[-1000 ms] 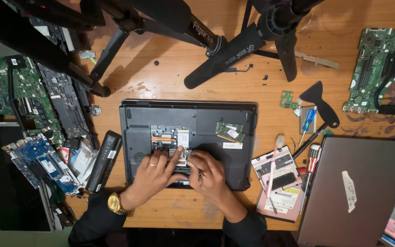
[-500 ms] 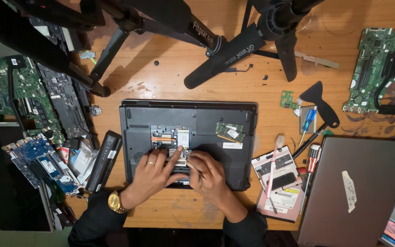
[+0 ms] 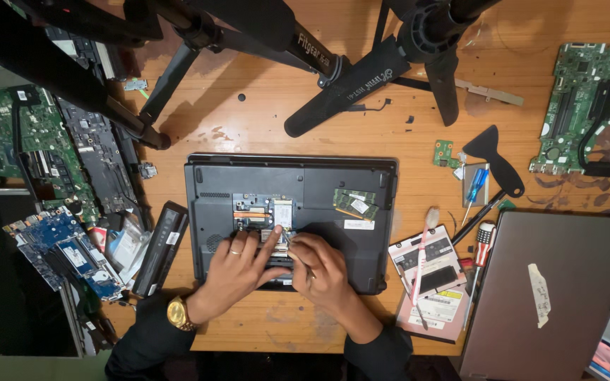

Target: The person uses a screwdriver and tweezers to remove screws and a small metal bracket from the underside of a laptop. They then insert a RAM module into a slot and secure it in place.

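A dark grey laptop lies bottom up on the wooden table, with a small bay open in its underside that shows circuit parts. My left hand, with a ring and a gold watch, rests flat on the laptop, its fingers spread and its fingertips at the bay's lower edge. Beside it, my right hand is closed around a thin metal tool whose tip points into the bay. A loose green memory module lies on the laptop to the right of the bay.
Black tripod legs cross the table's far side. Circuit boards lie at both sides, and a black battery lies left of the laptop. On the right are a closed grey laptop, screwdrivers, a brush and a drive.
Both hands stay at the open bay. My left fingers have shifted slightly up toward it, and the tool tip has moved a little.
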